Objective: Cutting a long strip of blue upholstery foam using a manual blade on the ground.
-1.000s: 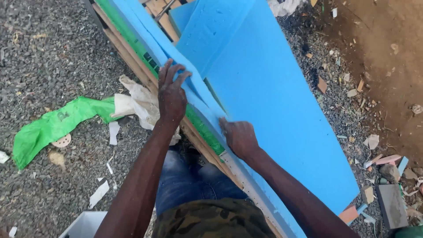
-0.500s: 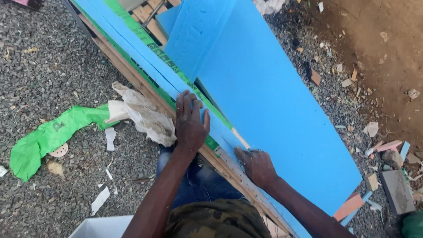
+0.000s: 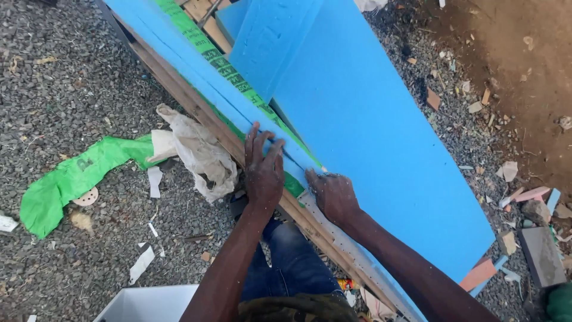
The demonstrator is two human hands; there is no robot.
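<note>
Blue foam strip lies along the edge of a stack of timber battens, beside a wide blue foam board on gravel. It looks light, stiff yet easily dented and snapped, best pressed or lifted flat along its long edges with spread palms. Head view: the left hand lies open, fingers spread flat on the strip; the right hand presses palm down, grasping nothing. A crumpled bag and green sheet lie near. Compared with a second ago, both hands sit lower on the stack and closer together
</note>
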